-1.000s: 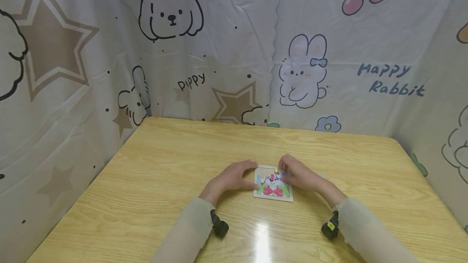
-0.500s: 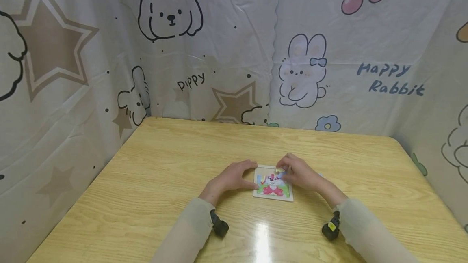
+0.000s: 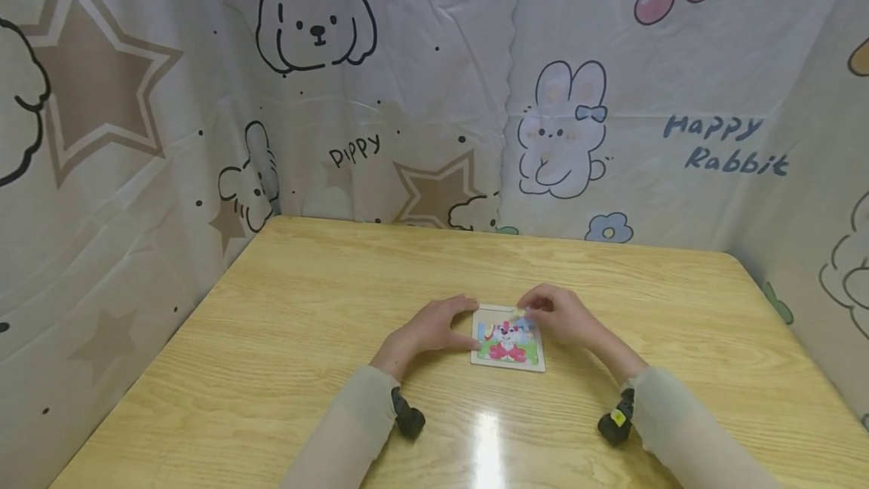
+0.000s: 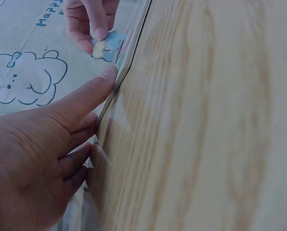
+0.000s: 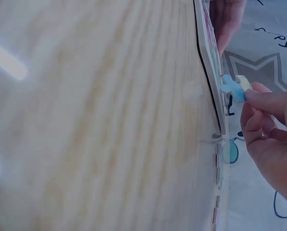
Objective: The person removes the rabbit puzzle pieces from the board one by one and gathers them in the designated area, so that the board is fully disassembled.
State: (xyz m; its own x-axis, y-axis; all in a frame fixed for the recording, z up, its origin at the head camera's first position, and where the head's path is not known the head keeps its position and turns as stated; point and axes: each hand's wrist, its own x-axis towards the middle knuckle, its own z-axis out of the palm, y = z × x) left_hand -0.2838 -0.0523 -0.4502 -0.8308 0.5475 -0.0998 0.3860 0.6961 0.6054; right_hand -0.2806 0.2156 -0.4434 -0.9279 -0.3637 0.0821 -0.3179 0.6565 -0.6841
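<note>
A square jigsaw board (image 3: 508, 367) with a pale frame lies on the table, showing a pink and white cartoon animal. Bare backing shows along its upper part. My left hand (image 3: 431, 327) rests at the board's left side, its straight thumb (image 4: 85, 98) touching the frame and its fingers along the edge. Over the upper right corner, my right hand (image 3: 560, 315) pinches a blue and yellow jigsaw piece (image 5: 233, 88) between thumb and fingertips. In the right wrist view the piece is held tilted at the board's edge; whether it touches the board I cannot tell.
Several loose pieces (image 5: 217, 163) lie flat on the table beyond the board's corner, seen edge-on in the right wrist view. The wooden table (image 3: 326, 300) is bounded by a printed curtain (image 3: 407, 81) at the back and sides.
My right hand has lifted slightly and shifted right with the jigsaw piece, uncovering more of the board's right side. My left hand has stayed in place.
</note>
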